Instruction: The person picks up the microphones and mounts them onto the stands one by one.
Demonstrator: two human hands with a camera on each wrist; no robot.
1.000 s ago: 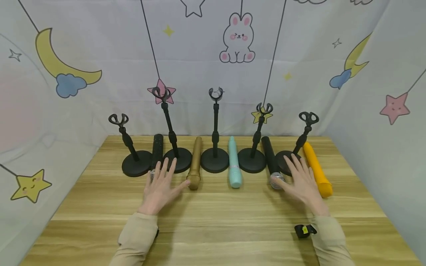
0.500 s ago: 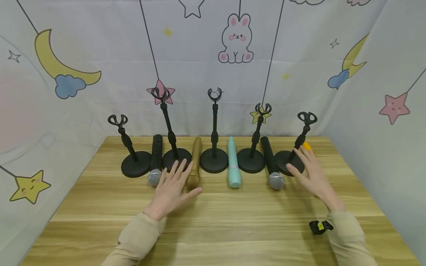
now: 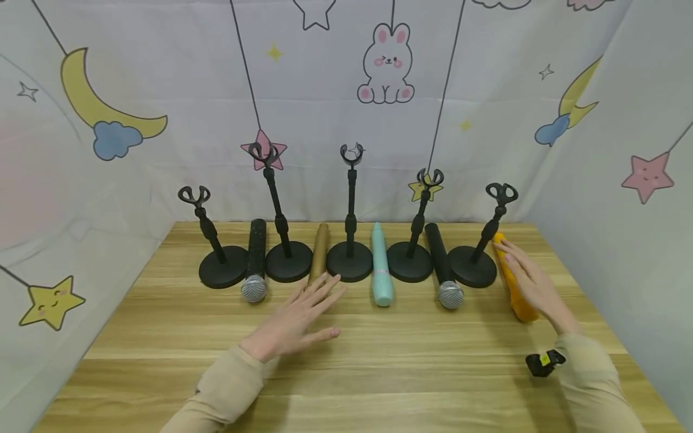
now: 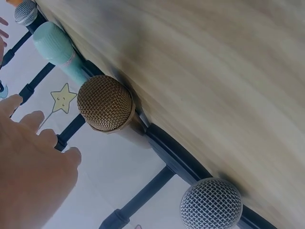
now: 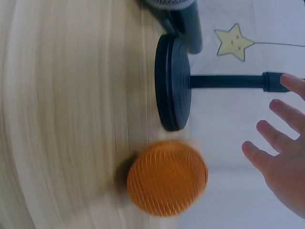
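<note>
My left hand (image 3: 295, 319), fingers stretched out, hovers in front of the gold microphone (image 3: 320, 249) and partly covers its head. In the left wrist view the microphone's gold mesh head (image 4: 106, 103) lies clear of the fingers. My right hand (image 3: 535, 288) is over the right side of the orange microphone (image 3: 511, 279), fingers extended; the right wrist view has them apart from its ribbed orange head (image 5: 167, 179). Between the hands lie a teal microphone (image 3: 381, 267) and a black microphone (image 3: 440, 255) with a silver head. Another black microphone (image 3: 257, 249) lies left of the gold one.
Several black microphone stands with round bases alternate with the microphones along the table's back, including a left-end stand (image 3: 223, 266), a middle stand (image 3: 351, 225) and a right-end stand (image 3: 473, 266). A white printed cloth (image 3: 319, 78) hangs behind the wooden table (image 3: 368, 373).
My left hand has moved right, from the left black microphone to the gold one. My right hand has moved right, from the right-end stand to the orange microphone. The microphones and stands stay put.
</note>
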